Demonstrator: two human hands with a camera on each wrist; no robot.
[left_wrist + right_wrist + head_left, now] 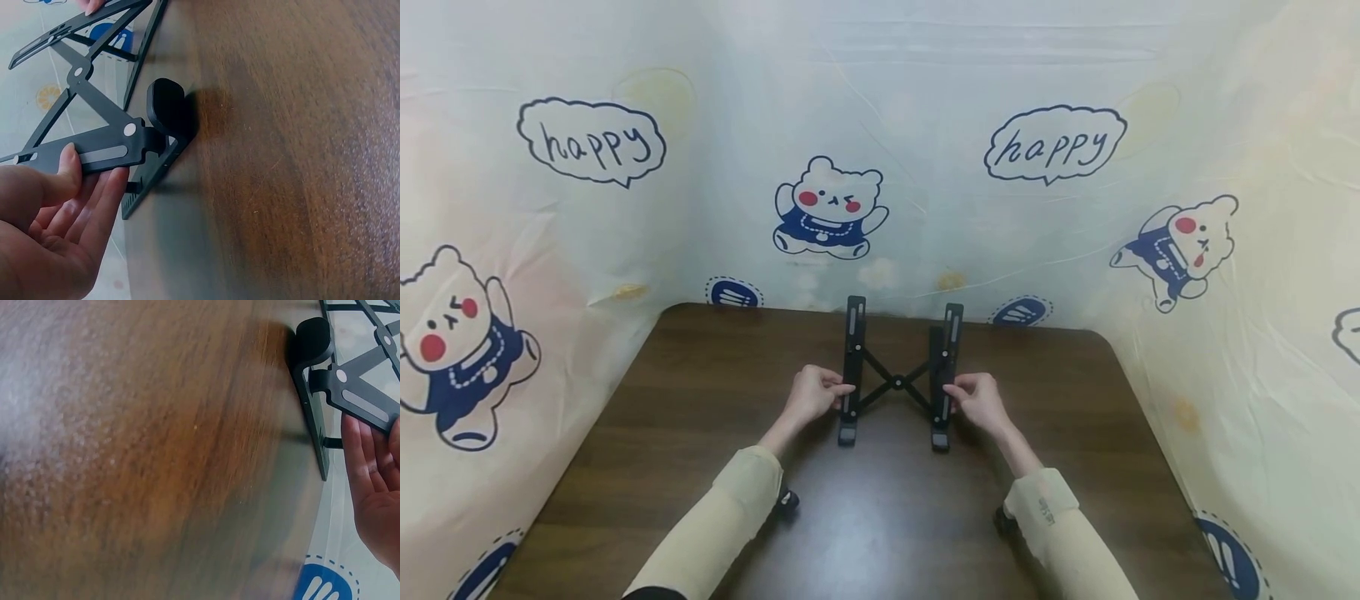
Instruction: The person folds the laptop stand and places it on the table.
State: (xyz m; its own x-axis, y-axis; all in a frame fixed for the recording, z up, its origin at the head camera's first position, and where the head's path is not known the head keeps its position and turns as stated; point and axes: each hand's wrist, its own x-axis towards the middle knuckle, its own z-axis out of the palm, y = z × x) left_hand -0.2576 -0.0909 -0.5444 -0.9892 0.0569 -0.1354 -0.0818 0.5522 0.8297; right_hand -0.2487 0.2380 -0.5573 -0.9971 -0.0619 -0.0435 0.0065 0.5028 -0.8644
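A black folding laptop stand (898, 382) stands unfolded toward the far side of the table, its two long slotted side arms joined by an X-shaped brace. My left hand (815, 395) pinches the left side arm (103, 154) at its lower part, thumb on top and fingers beneath. On the opposite side, my right hand (980, 402) grips the right side arm (365, 403) the same way, its thumb partly cut off in the right wrist view. Padded front hooks (166, 106) point toward me, and the base bars (317, 434) rest on the wood.
The brown wooden table (880, 517) has its back edge just behind the stand. Pale cloth (940, 75) printed with bears and "happy" bubbles hangs around the back and sides. Dark wrist-worn devices (787, 503) show below both cuffs.
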